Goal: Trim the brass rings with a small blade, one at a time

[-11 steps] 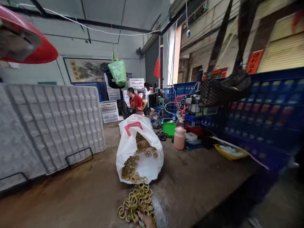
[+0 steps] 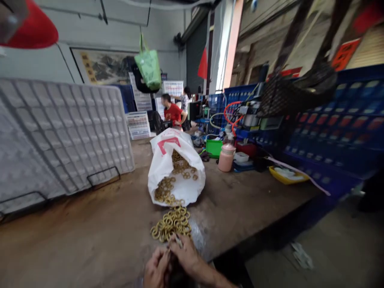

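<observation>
A loose pile of brass-coloured rings (image 2: 171, 224) lies on the brown table at the mouth of a white bag (image 2: 192, 188), which rests on its side with more rings inside. Just below the pile, my left hand (image 2: 156, 267) is closed, its fingertips pinched close to those of the other hand. My right hand (image 2: 186, 253) is closed too, at the near edge of the rings, with thumb and fingers pressed together. What sits between the fingers of either hand is too small and blurred to make out.
White moulded trays (image 2: 69, 132) stand upright at the left in black wire holders. A pink jar (image 2: 226, 158), a green bin (image 2: 214, 148) and a yellow tray (image 2: 288, 176) are on the right. Blue crates (image 2: 339, 128) line the right side. A person in red (image 2: 173, 114) sits beyond.
My left hand has come into view and meets my right hand below the rings. More of my right hand and forearm shows. The view has tilted down, so the scene sits higher.
</observation>
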The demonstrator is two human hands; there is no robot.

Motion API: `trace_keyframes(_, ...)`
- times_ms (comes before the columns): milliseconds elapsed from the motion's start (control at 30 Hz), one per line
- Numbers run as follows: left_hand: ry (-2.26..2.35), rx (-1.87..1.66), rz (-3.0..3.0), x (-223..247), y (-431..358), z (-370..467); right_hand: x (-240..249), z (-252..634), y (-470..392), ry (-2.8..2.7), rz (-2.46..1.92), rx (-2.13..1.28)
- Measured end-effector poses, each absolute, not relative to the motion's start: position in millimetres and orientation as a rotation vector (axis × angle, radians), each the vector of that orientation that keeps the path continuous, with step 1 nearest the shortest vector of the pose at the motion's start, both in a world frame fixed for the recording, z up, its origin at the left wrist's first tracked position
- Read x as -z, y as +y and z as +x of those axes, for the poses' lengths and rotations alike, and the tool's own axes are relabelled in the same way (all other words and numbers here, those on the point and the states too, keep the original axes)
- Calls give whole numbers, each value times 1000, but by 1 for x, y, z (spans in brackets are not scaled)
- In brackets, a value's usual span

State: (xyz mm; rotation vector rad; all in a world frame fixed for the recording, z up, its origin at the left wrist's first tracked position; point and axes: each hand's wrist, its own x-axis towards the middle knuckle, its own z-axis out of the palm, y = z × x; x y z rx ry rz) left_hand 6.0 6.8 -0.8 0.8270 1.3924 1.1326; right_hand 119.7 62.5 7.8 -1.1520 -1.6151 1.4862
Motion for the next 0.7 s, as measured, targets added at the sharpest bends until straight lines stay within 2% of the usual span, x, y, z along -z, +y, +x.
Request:
trace_keyframes(233, 1229, -1244, 779, -19, -4, 10, -24, 124, 60, -1636, -1058, -1500)
trace_keyframes(700, 1151, -1299, 683, -24, -23, 6, -29, 123, 44, -1751, -964, -1393)
